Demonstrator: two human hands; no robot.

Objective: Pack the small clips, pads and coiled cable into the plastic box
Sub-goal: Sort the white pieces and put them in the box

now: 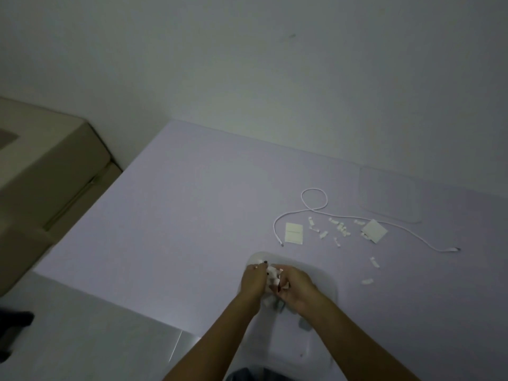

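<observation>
Meeting over the near edge of the table [170,204], the two hands work close together, fingertips almost touching. The left hand [254,279] has its fingers curled in around a small bunch of white clips [273,274], and the right hand [295,283] pinches the same bunch from the other side, thumb and fingers bent inward. Directly beneath both hands sits the clear plastic box [327,281], its rounded rim showing past the knuckles and to the right of the right wrist; a few pale pieces seem to lie inside it below the palms, though the light is dim and I can't make them out for certain. Beyond the right hand, further across the table, loose clips [341,229] are scattered in a small patch, with two more strays [374,262] lying nearer, out to the right of the box. A cream pad [294,233] lies flat just beyond the hands, and a second, whiter pad [374,231] lies past the scatter on the right. The white cable [314,200] runs through all this, uncoiled apart from one loop at its far side, both ends trailing toward the person. Farthest off to the right a clear lid [390,193] lies flat. Away to the left of the left hand, off the table, stands a beige cabinet [52,166].
</observation>
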